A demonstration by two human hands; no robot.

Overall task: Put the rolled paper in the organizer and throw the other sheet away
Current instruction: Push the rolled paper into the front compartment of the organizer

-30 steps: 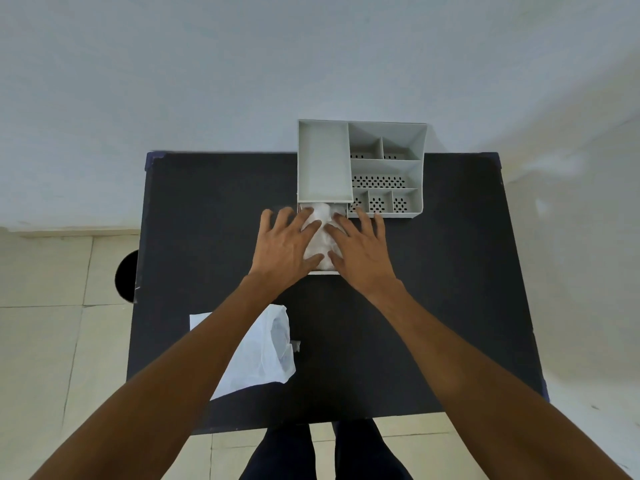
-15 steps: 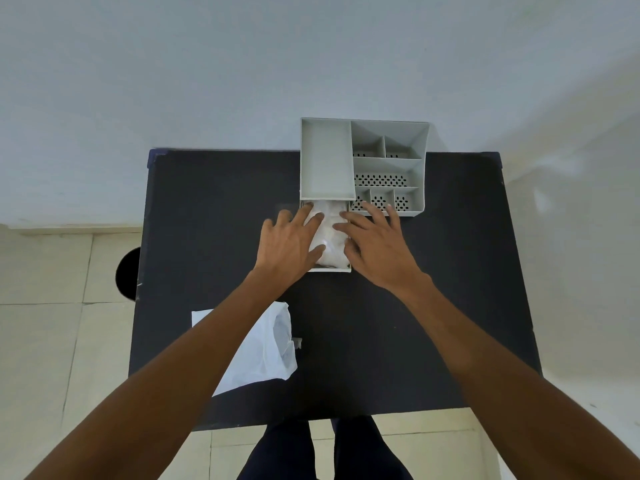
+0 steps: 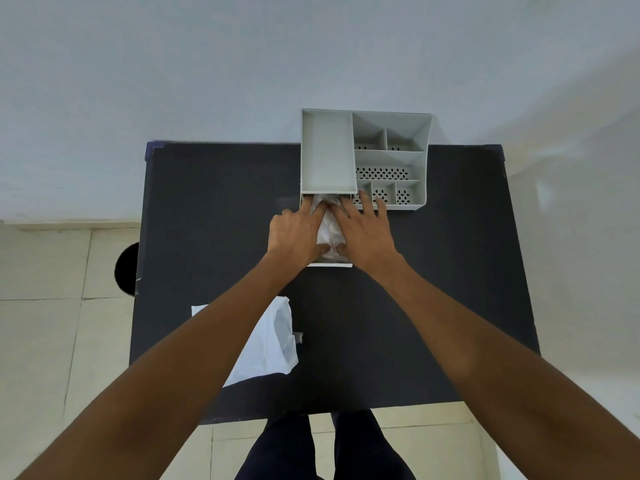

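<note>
I see my left hand [image 3: 296, 233] and right hand [image 3: 365, 230] lying flat, fingers spread, pressing the crumpled white rolled paper [image 3: 329, 228] down into the pulled-out drawer [image 3: 330, 264] at the near left of the grey plastic compartmented organizer [image 3: 363, 157]; neither hand pinches it, as far as I can tell. The organizer sits at the far edge of the black rectangular table [image 3: 433, 289]. The other white sheet [image 3: 270, 344] lies near left, partly under my left forearm.

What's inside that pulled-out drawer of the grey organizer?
Crumpled white paper lies in the drawer, pressed by the left hand and right hand. Both hands hide the rest of the drawer.
</note>
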